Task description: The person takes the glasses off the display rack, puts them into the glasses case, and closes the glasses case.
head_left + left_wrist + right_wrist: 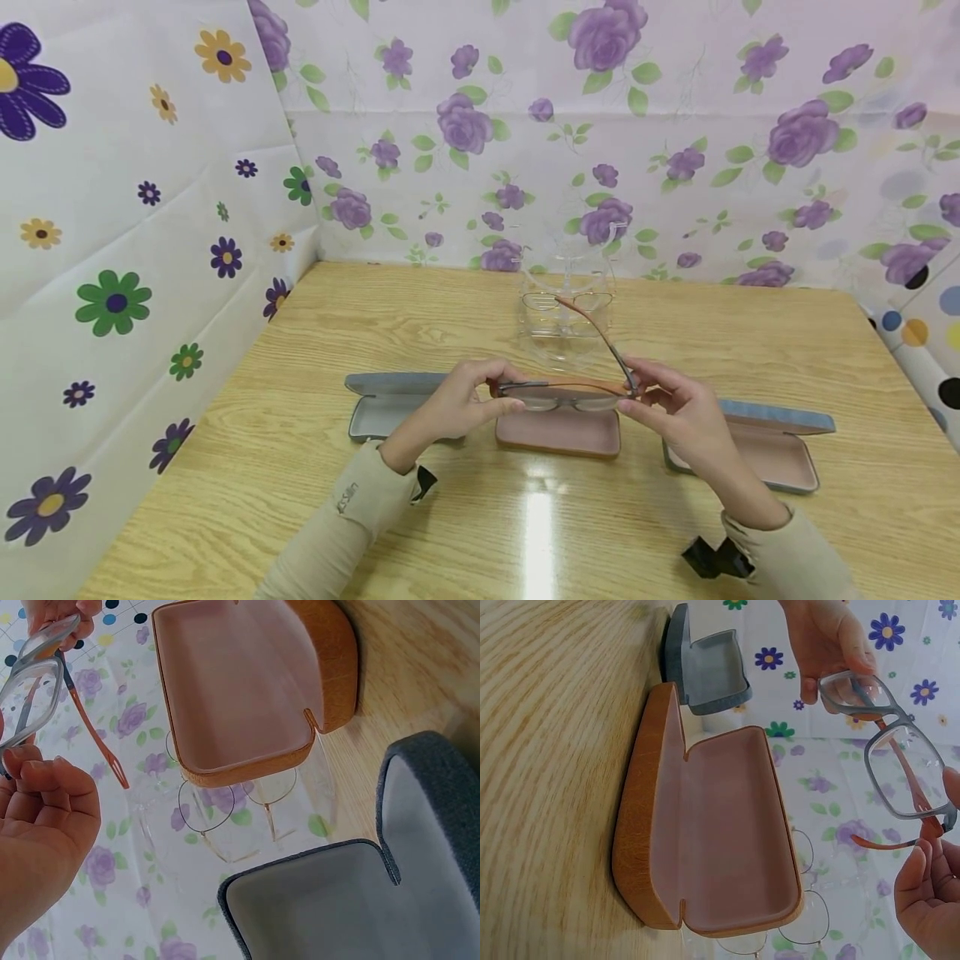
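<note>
Both hands hold a pair of eyeglasses (596, 404) with a grey frame, clear lenses and orange-brown temples. At its left end my left hand (468, 400) pinches the frame between thumb and fingers. My right hand (675, 408) grips the right end near the hinge. One temple lies folded along the frame in the head view, while the other sticks out, away from me. Below the glasses an open brown glasses case (558, 440) with pink lining sits on the table. In the right wrist view the lenses (904, 769) appear beside the brown case (731, 832).
A grey-blue glasses case (375, 418) lies open at left, and a blue-lidded case (780, 460) with pink lining at right. Behind stands a clear display stand (566, 354) bearing thin-rimmed glasses (592, 302). Flowered sheets (465, 192) enclose the wooden table (247, 467).
</note>
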{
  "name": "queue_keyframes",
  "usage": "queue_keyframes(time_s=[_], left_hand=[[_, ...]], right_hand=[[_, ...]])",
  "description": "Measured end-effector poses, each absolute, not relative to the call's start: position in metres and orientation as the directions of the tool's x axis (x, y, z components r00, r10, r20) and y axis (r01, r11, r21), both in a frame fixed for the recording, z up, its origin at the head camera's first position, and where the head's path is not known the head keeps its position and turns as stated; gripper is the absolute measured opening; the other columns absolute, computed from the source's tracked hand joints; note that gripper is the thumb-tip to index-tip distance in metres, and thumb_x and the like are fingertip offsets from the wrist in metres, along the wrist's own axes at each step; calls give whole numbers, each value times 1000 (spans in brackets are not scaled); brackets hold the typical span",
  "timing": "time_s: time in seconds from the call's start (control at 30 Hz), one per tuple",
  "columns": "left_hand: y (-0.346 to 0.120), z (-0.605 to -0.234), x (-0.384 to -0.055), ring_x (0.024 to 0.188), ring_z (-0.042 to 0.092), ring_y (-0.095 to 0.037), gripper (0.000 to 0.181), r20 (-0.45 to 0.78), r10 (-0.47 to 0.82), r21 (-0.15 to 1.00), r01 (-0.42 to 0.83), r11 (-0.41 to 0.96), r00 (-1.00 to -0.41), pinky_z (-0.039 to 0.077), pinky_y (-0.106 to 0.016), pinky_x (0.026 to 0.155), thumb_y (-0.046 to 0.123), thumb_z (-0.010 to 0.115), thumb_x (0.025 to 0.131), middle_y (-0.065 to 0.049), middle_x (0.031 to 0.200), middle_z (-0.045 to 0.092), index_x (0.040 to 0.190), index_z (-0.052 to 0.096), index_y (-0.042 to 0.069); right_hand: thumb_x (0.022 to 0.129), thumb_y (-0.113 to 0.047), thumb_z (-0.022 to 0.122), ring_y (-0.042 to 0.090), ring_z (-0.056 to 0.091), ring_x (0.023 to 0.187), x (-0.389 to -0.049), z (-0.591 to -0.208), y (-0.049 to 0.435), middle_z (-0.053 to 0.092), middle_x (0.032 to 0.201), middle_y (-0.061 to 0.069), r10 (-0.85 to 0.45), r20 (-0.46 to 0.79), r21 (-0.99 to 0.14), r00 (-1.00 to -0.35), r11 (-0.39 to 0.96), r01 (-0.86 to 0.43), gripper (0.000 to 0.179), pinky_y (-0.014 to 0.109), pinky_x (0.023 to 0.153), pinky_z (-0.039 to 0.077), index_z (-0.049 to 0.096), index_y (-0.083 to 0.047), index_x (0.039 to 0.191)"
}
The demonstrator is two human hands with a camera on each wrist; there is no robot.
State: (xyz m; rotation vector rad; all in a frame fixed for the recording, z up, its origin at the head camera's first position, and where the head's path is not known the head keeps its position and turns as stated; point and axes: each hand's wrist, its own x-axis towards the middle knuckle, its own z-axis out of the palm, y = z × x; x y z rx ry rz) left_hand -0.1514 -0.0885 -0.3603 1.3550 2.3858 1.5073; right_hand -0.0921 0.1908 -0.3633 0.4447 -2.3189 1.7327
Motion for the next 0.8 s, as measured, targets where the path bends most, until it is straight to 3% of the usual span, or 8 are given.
queue_keyframes(time_s=[0.17,0.4,0.8], left_hand=[[-89,-359,-151,69,52,-10,19,409,665,737,656,162,-624,46,-25,65,3,68,80,-14,83,65,97,64,-3],[-88,-358,-151,69,53,-9,19,411,666,737,657,159,-622,47,-25,65,3,69,79,-7,83,65,97,64,-1],[-88,-359,-151,67,48,-9,19,408,666,739,654,162,-625,44,-25,64,4,69,79,-11,84,64,96,64,-2]], right_hand=[[79,1,68,8,55,83,-92,-362,191,59,94,10,-128,346,-891,-929,264,-369,44,21,68,48,55,2,122],[79,2,67,7,55,83,-93,-361,192,59,94,-5,-147,348,-884,-926,277,-377,43,20,68,47,56,3,121],[80,1,67,8,55,86,-94,-361,194,59,98,-7,-185,356,-869,-916,295,-397,41,21,69,47,57,2,120]])
